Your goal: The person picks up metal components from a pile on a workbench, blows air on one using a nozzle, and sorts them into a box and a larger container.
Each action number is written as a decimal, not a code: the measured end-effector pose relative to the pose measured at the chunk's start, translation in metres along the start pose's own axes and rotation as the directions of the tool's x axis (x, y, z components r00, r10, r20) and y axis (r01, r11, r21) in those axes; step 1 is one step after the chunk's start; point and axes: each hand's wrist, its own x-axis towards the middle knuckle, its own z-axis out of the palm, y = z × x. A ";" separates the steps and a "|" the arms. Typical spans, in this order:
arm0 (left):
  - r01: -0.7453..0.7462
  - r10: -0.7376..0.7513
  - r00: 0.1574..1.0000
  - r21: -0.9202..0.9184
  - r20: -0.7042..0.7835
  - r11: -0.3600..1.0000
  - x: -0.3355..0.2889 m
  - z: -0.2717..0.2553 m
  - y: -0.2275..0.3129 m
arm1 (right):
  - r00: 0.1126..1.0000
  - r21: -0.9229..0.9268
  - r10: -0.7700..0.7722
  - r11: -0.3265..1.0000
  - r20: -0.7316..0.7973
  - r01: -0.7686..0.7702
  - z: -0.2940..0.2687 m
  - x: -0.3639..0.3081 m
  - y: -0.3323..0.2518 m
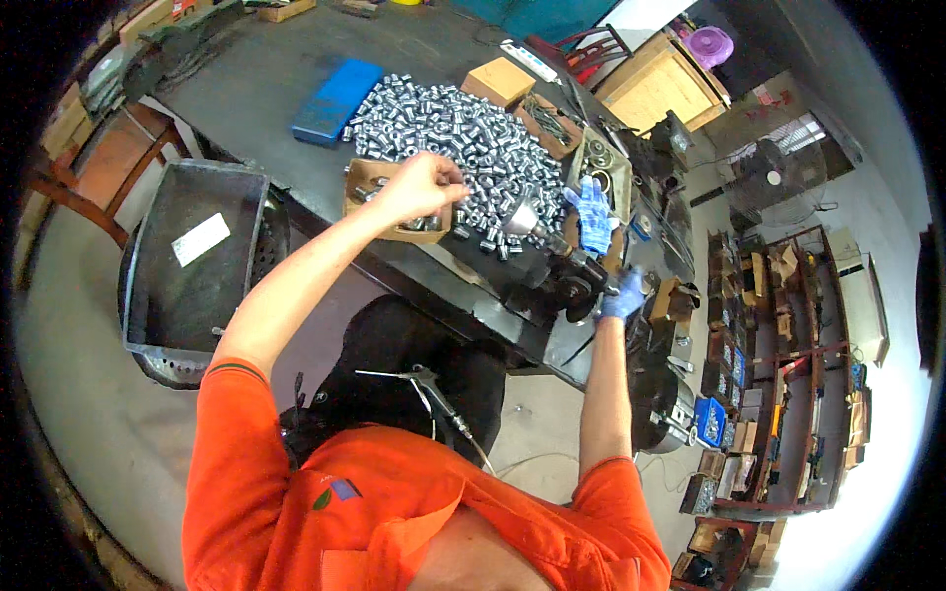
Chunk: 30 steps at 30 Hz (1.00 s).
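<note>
My bare left hand (pixel 426 187) hangs over a small cardboard box (pixel 357 185) of metal parts, at the near edge of a heap of shiny short metal sleeves (pixel 463 128). Its fingers are curled together; whatever they pinch is too small to make out. My right hand (pixel 621 295), in a blue glove, is closed beside the right end of a dark bench machine (pixel 567 286). What lies in its grip is hidden. The machine's cone-shaped metal head (pixel 520 217) points toward the heap. A blue-and-white glove (pixel 592 215) lies just behind the machine.
Behind the heap are a blue case (pixel 337 101), a yellowish box (pixel 498 81) and a tray of rings (pixel 603 163). A black bin (pixel 158 295) stands at left. An air blow gun (pixel 434 389) lies by my lap. Shelves (pixel 788 374) and a fan (pixel 774 177) are at right.
</note>
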 end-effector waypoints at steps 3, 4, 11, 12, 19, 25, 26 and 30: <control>-0.069 0.105 0.992 0.398 -0.070 0.915 -0.014 -0.025 -0.009 | 0.996 0.194 -0.085 0.978 0.039 0.076 0.007 -0.029 -0.059; -0.095 0.147 0.987 0.494 -0.067 0.864 -0.022 -0.038 -0.013 | 0.997 0.242 -0.059 0.969 0.051 0.045 0.000 -0.035 -0.073; 0.269 -0.150 0.945 0.428 -0.292 0.863 -0.160 -0.146 0.009 | 0.939 0.256 0.114 0.945 0.325 -0.203 -0.060 -0.126 -0.083; 0.424 -0.334 0.889 0.290 -0.313 0.858 -0.176 -0.153 0.011 | 0.927 0.251 0.131 0.941 0.350 -0.228 -0.058 -0.147 -0.083; 0.290 -0.468 0.883 0.839 -0.048 0.461 -0.268 -0.163 -0.034 | 0.918 0.166 0.300 0.922 0.259 -0.349 -0.058 -0.100 -0.010; 0.315 -0.690 0.719 0.926 -0.090 0.207 -0.265 -0.150 -0.046 | 0.917 0.095 0.305 0.936 0.256 -0.338 -0.058 -0.102 -0.015; 0.364 -0.702 0.709 0.888 -0.069 0.281 -0.265 -0.155 -0.040 | 0.918 0.125 0.321 0.926 0.233 -0.356 -0.048 -0.119 -0.031; 0.342 -0.695 0.718 0.894 -0.050 0.289 -0.277 -0.169 -0.046 | 0.907 0.154 0.317 0.917 0.277 -0.368 -0.058 -0.113 -0.026</control>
